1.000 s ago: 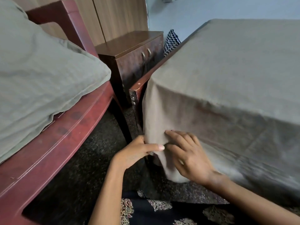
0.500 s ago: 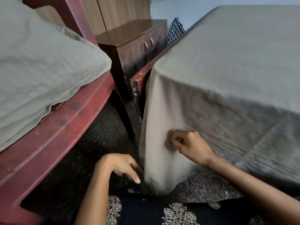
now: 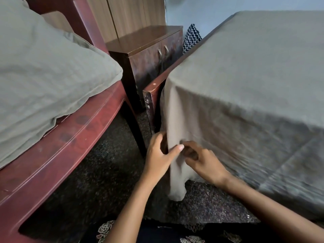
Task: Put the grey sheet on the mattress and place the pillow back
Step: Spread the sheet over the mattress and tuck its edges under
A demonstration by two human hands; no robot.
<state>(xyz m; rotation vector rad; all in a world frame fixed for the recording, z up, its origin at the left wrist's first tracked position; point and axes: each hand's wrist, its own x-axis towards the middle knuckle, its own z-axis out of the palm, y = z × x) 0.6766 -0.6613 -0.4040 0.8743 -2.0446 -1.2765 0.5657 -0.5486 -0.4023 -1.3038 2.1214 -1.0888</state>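
The grey sheet (image 3: 245, 81) lies spread over the mattress on the right bed, and its corner hangs down to the floor at the bed's near-left corner. My left hand (image 3: 158, 155) pinches the hanging corner's left edge between thumb and fingers. My right hand (image 3: 203, 162) grips the same fold of sheet from the right, fingers curled into the cloth. A grey pillow (image 3: 43, 76) lies on the red wooden chair (image 3: 57, 155) at the left.
A dark wooden cabinet (image 3: 150, 55) stands between the chair and the bed. A black-and-white zigzag cushion (image 3: 191, 37) leans behind the bed's wooden side rail (image 3: 152, 88). Dark speckled floor runs between the two pieces of furniture.
My left hand rose from near the floor and took hold of the sheet's hanging corner. My right hand shifted down beside it on the same fold.
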